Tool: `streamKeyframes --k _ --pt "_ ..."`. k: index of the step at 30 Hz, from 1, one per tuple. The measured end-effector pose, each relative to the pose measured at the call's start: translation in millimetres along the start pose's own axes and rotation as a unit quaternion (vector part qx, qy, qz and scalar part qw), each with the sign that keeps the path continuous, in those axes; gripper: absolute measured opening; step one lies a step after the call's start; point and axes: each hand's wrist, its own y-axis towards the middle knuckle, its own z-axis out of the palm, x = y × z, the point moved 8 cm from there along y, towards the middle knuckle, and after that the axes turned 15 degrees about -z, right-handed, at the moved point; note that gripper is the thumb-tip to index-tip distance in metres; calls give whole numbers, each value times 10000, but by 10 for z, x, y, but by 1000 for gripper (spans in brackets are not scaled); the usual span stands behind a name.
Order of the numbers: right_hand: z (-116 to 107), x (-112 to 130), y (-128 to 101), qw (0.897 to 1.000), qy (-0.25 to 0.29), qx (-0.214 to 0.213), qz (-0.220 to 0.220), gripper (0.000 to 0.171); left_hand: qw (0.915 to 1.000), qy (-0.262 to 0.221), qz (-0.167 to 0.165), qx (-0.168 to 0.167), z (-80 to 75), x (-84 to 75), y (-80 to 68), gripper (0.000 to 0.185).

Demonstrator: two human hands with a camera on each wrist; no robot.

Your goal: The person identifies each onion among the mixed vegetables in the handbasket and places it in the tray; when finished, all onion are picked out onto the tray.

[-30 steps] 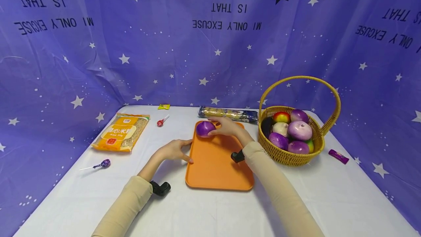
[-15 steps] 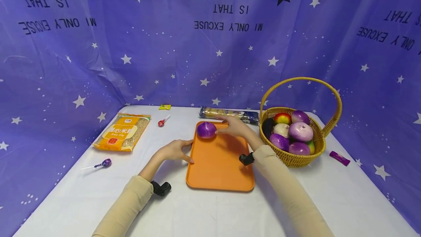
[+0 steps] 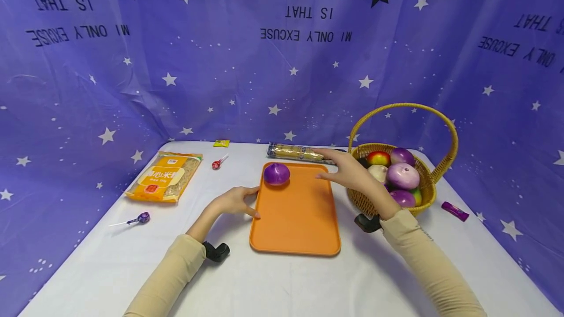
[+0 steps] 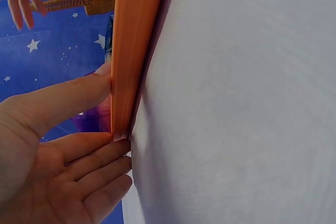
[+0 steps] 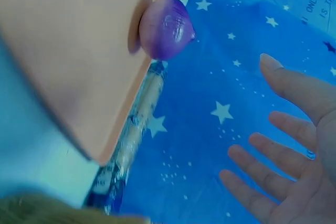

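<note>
A purple onion sits at the far left corner of the orange tray. My left hand rests against the tray's left edge, thumb and fingertips touching it apart from one another. In the left wrist view, the thumb lies at the tray's rim and the fingers are extended. My right hand hovers between the tray and the wicker basket, holding nothing. Its fingers are spread in the right wrist view, away from the onion. The hand and forearm hide part of the basket's contents.
The basket holds several onions and other produce, its handle arching above. Behind the tray lies a long packet. To the left are an orange food bag, two lollipops and a yellow sweet; a purple sweet lies right.
My right hand has let go of the onion and moved right toward the basket. The onion stays on the tray. My left hand keeps its place at the tray edge.
</note>
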Motion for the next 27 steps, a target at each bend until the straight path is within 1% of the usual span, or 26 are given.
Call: streamKeyframes --k 4,6,11,14,16,18,22,24,27 --pt "-164 28 -234 9996 -228 -120 -80 68 10000 5 10 -5 -3 1 -5 88" --pt "-241 -5 -357 9995 -283 -148 -20 68 10000 24 18 2 3 1 -4 88" --pt "-456 -150 -645 9987 -380 -261 236 69 10000 25 1 7 -1 -6 -15 89" --pt "-598 -259 -807 9969 -572 -309 437 67 10000 1 -30 7 -17 -13 -24 89" --pt "-694 -345 -914 9948 -735 -276 646 65 10000 7 -53 6 -20 -12 -23 89" --pt "-784 -426 -1012 9933 -836 -190 772 64 10000 34 -49 12 -15 -9 -17 89" --pt "-967 -584 -1179 9918 -945 4 856 61 10000 44 -30 28 -4 -6 -7 89" --pt "-1046 -654 -1240 9913 -942 178 902 59 10000 26 -29 42 -3 -7 -7 89" --pt "-1125 -772 -1312 9878 -835 531 1199 59 10000 53 -16 29 1 -5 -6 89"
